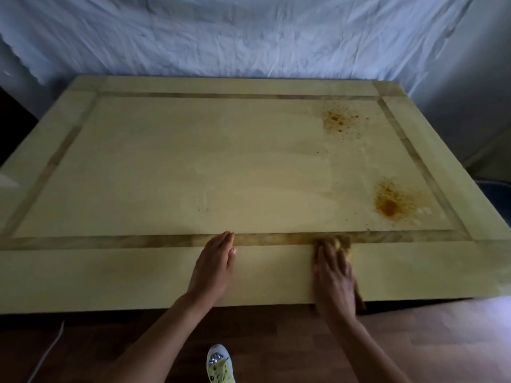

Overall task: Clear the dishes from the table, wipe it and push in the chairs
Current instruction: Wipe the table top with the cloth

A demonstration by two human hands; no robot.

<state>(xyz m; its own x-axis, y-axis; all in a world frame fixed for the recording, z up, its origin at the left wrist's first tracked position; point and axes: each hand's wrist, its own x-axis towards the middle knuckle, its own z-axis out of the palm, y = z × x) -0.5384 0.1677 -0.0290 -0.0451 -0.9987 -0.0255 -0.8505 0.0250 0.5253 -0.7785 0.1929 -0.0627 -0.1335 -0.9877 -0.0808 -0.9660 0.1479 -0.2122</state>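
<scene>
head view: left hand (215, 261) flat, fingers straight, on table (138, 277) — right hand (334, 277) presses cloth (344, 243) flat-fingered at near edge

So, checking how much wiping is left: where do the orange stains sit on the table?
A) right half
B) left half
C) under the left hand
A: the far stain and the near stain both lie on the table's right half.
</scene>
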